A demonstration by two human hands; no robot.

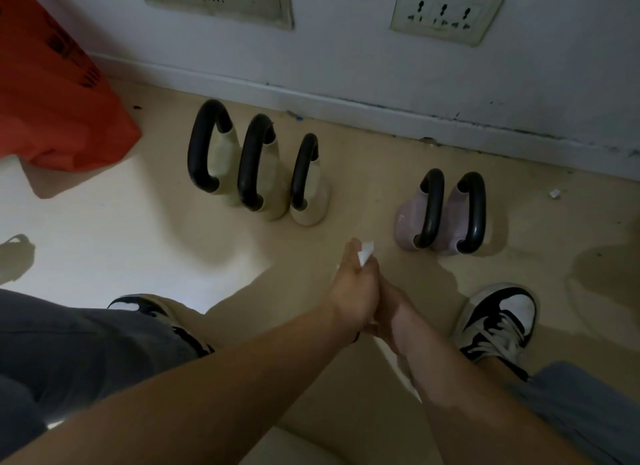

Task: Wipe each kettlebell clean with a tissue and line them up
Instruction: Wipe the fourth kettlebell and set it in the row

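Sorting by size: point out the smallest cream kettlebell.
The rightmost cream kettlebell, beside the gap before the pink kettlebells; its handle and body are smaller than its two neighbours'.

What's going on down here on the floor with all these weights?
A person is low over five kettlebells standing on the floor near the wall. Three cream kettlebells stand close together in a row on the left. Two pink kettlebells stand side by side, apart to the right. The left hand pinches a white tissue, with the right hand against it, partly hidden. Neither hand touches a kettlebell.
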